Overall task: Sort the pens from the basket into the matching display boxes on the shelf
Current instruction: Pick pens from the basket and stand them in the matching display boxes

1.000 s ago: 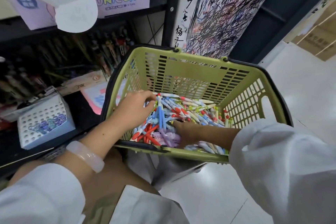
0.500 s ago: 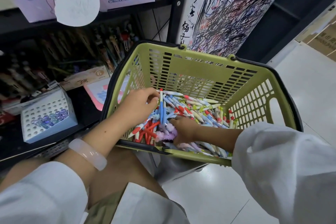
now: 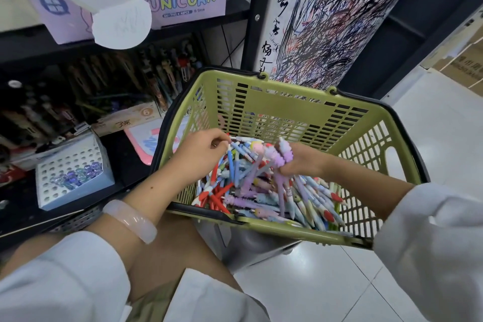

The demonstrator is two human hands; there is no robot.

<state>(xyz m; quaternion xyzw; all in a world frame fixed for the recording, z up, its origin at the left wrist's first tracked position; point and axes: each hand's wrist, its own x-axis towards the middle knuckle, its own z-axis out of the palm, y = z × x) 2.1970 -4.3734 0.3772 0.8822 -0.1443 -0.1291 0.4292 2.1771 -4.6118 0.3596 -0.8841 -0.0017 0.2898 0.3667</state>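
The right hand fingers pinch a bunch of purple pens; left hand fingers pinch one pen. The basket remains nearly full, so sorting is barely begun.

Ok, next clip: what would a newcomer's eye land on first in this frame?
Probably the olive-green slotted plastic basket in the centre, heaped with multicoloured pens. Above the heap, the right hand grips a bunch of lilac and pink ridged-top pens, while the left hand pinches something at the pile's far edge. At upper left, a lilac cardboard "UNICORN" display box sits on the black shelf.
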